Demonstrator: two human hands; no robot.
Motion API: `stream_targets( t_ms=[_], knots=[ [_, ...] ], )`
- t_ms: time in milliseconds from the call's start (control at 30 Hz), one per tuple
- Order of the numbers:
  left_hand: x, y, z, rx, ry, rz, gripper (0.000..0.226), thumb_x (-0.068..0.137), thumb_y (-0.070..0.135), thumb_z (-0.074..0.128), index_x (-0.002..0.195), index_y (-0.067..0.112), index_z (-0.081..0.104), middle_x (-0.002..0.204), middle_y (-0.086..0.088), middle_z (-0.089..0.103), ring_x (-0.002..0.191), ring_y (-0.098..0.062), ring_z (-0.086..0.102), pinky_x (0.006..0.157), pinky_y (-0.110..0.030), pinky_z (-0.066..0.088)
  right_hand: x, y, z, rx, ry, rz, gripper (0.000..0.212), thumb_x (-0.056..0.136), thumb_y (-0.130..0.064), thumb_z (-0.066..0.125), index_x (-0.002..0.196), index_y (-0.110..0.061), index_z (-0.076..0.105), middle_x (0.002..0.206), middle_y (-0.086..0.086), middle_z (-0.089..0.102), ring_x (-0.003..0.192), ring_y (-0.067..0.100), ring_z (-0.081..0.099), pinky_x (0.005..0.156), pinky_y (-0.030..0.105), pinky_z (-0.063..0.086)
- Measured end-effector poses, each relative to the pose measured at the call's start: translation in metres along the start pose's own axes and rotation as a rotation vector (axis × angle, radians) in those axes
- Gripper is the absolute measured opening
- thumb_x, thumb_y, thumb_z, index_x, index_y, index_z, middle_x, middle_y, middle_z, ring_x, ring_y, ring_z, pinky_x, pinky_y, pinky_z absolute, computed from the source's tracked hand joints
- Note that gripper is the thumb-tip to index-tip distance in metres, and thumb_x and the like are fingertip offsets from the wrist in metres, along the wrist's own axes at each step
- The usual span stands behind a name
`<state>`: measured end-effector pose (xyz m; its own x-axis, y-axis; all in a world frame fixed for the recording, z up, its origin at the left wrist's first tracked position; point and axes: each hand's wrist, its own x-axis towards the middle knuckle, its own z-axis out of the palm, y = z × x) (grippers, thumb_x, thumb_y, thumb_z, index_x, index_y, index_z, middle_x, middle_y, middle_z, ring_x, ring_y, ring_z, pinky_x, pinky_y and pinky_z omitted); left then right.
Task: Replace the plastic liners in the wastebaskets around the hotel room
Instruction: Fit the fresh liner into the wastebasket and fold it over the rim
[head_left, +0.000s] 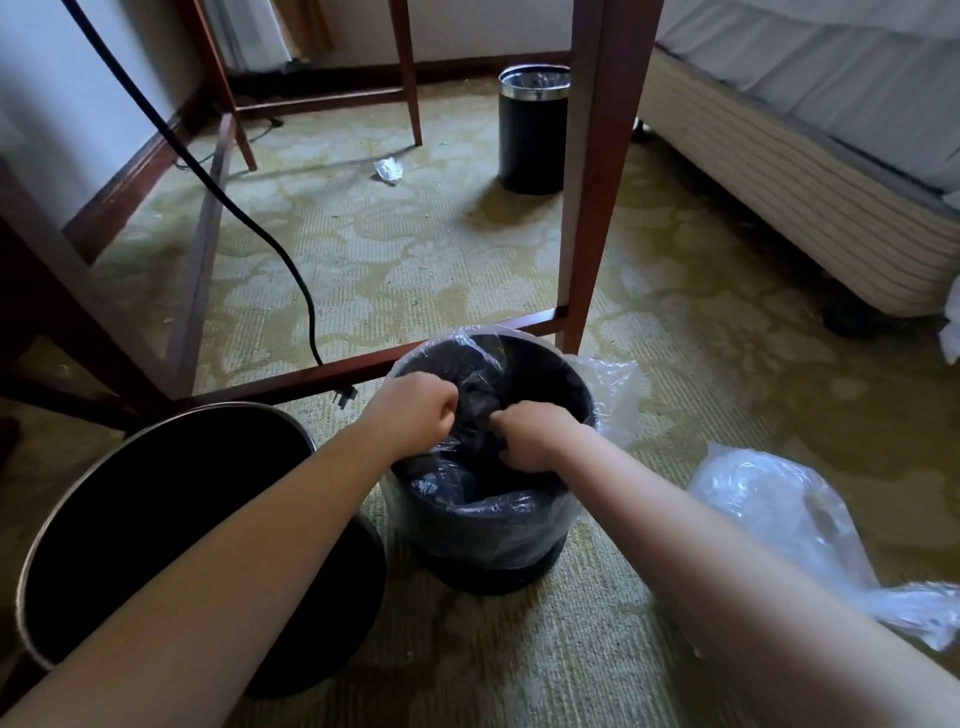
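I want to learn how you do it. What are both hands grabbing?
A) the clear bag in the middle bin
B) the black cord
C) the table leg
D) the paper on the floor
A: the left hand and right hand both grip the clear liner inside the middle wastebasket.

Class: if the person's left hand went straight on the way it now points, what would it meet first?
The left hand points into the middle wastebasket, gripping its clear liner. Going on, it would likely meet that liner first, then the far inner wall; depth is unclear.
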<state>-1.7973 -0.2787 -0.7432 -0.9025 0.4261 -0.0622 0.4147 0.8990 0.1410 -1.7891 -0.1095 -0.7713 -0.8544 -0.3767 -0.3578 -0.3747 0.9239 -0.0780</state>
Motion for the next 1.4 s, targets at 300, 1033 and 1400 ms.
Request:
stream_targets(
  t_ms=[300,1033,1400],
  knots=[
    [-0.004,-0.012,-0.009,-0.124,-0.054,0.055,0.02,0.086,0.014,0.054,0.095,0.017,0.071,0.084,0.006,0.067,0.074,-0.011,0.06,0.076,-0.031,0.051,-0.015,-0.039,-0.019,0.271,-0.266,-0.157,0.036,0.099,-0.034,0.049,0.129,-0.016,0.06,0.131,0.007,0.059,0.113,0.023,0.055,0.093,0.029,0.041],
    [0.006,0.034,-0.003,0.072,-0.344,-0.041,0.015,0.085,0.011,0.051,0.09,0.009,0.065,0.087,-0.007,0.059,0.082,-0.027,0.059,0.069,-0.034,0.049,-0.042,0.004,-0.042,0.003,0.099,0.023,0.029,0.089,-0.012,0.044,0.106,-0.015,0.068,0.101,0.008,0.067,0.085,0.028,0.059,0.069,0.031,0.049],
    [0.06,0.041,-0.011,-0.092,0.14,-0.019,0.031,0.09,0.03,0.051,0.115,0.015,0.06,0.11,-0.004,0.06,0.108,-0.024,0.052,0.092,-0.043,0.044,-0.039,0.033,-0.012,0.866,0.377,0.387,0.055,0.085,-0.028,0.062,0.134,-0.015,0.043,0.121,0.007,0.056,0.112,0.026,0.054,0.091,0.038,0.048]
  ],
)
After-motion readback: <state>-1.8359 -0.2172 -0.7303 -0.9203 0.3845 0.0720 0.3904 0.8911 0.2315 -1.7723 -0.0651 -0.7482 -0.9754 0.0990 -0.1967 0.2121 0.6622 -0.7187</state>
